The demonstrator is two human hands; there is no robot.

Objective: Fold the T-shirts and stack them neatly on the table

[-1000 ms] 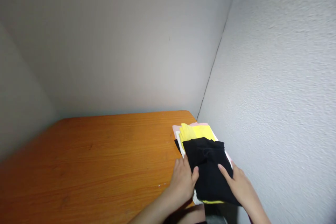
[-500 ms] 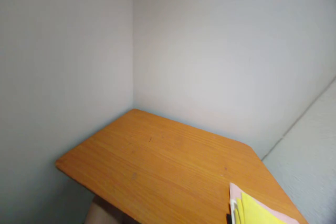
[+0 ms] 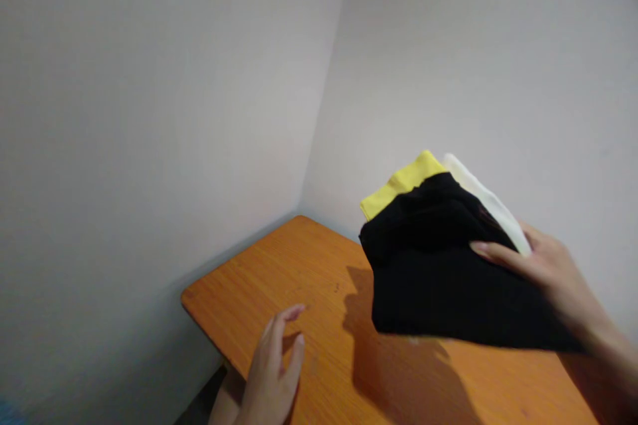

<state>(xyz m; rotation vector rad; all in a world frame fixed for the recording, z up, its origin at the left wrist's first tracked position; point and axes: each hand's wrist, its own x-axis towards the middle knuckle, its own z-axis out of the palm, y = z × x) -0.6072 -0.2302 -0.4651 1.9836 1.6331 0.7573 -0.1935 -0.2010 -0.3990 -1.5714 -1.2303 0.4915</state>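
My right hand (image 3: 553, 269) grips a bundle of folded cloths in the air over the table, its thumb lying on the near face. A black cloth (image 3: 443, 285) covers most of that face. Behind it show the edge of a yellow cloth (image 3: 405, 182) and, nearer my fingers, a strip of white cloth (image 3: 491, 204). The fingers behind the bundle are hidden. Lower and to the left, my left hand (image 3: 272, 368) is open above the table's near edge, its thumb and fingers apart and holding nothing.
The brown wooden table (image 3: 284, 262) stands in a corner, with a pale wall (image 3: 199, 113) on the left and another wall (image 3: 473, 66) behind. The bundle's shadow falls on the tabletop. Something blue shows at the bottom left edge.
The cloths that lay at the table's lower right are now lifted in my right hand. Both hands have come into view, and the camera has turned left and tilted.
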